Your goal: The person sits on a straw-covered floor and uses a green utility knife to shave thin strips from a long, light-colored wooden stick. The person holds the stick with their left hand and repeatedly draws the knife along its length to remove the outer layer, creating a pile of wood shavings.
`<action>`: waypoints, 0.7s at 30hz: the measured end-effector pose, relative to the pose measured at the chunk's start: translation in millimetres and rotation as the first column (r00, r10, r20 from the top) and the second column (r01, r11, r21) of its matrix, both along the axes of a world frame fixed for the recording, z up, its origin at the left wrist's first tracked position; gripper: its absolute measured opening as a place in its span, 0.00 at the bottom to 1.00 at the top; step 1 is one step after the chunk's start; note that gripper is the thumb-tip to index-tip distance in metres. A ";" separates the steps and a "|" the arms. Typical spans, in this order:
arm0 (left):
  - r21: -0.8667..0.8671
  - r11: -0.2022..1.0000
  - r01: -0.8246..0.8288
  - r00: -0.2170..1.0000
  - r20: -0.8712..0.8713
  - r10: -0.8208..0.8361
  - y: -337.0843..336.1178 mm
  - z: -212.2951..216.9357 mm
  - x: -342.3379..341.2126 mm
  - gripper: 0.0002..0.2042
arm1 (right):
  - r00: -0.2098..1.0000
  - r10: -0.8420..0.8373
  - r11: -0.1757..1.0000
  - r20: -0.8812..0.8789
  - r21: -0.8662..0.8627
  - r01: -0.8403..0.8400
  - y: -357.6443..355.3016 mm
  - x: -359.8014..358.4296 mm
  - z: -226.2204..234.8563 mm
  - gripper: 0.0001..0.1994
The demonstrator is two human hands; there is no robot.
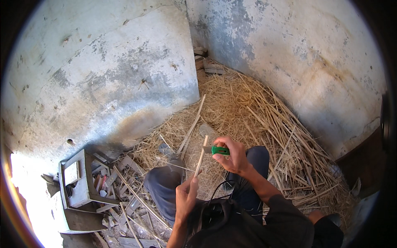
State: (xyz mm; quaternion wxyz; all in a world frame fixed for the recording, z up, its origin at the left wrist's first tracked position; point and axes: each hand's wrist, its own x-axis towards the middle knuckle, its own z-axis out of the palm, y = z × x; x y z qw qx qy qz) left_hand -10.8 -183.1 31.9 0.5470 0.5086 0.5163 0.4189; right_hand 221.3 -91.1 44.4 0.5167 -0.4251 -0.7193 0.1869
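- left hand pinches lower end of thin wooden stick, held upright above knees
- right hand grips green-handled knife, blade touching stick's upper part
- straw pile just beyond stick

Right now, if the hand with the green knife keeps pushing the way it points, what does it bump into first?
The right hand aims its green knife leftward; its blade already seems to touch the thin stick held by the left hand. Depth is unclear.

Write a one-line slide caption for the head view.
Left hand holds a thin cane strip while the right hand sets a green-handled knife to it, above piled straw.
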 end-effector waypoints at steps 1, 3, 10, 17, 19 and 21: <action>0.021 0.999 -0.025 0.999 -0.029 0.025 -0.6 1.2 1.0 0.21 | 1.000 -0.023 0.999 0.020 0.036 0.022 -1.8 -0.5 -0.7 0.20; 0.063 0.998 -0.031 0.998 -0.049 0.034 -1.2 -0.1 1.4 0.23 | 0.996 -0.002 0.995 0.091 0.097 -0.007 -0.7 3.3 -11.0 0.20; 0.089 0.990 -0.110 0.991 -0.069 0.116 -2.9 9.1 6.1 0.19 | 0.971 0.042 0.971 0.234 0.218 -0.094 -4.8 -2.2 -12.7 0.20; 0.179 0.973 -0.149 0.984 -0.075 0.164 -3.8 18.3 8.3 0.19 | 0.970 0.008 0.958 0.245 0.276 -0.078 -4.1 -2.5 -8.1 0.18; 0.163 0.976 -0.146 0.982 -0.093 0.163 -5.0 22.0 6.1 0.18 | 0.964 -0.004 0.959 0.266 0.274 -0.072 -5.0 -0.6 -4.6 0.20; 0.146 0.978 -0.147 0.986 -0.057 0.157 -6.6 26.5 7.3 0.18 | 0.973 -0.020 0.953 0.232 0.298 -0.052 -4.6 0.4 -3.9 0.20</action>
